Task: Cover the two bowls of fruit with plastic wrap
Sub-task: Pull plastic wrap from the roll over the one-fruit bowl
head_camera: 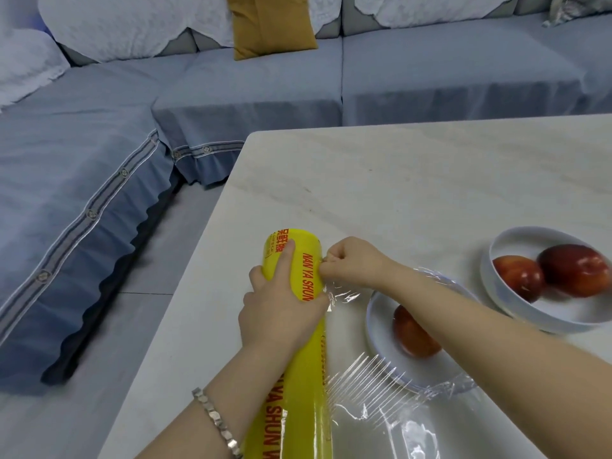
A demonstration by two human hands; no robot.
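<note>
Head view: two bowls, apparently apples inside.

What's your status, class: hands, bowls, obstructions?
Left hand grips roll. Right hand pinches film at roll. Near bowl partly under film, far bowl uncovered. Right forearm over near bowl.

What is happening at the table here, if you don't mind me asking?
A person is wrapping bowls of fruit. Their left hand grips the yellow roll of plastic wrap lying on the table, while the right hand pinches the film at the roll's far end. The film runs from the roll over the nearer bowl, which holds one apple, and appears not yet torn off. The farther bowl, with two apples, is uncovered.
</note>
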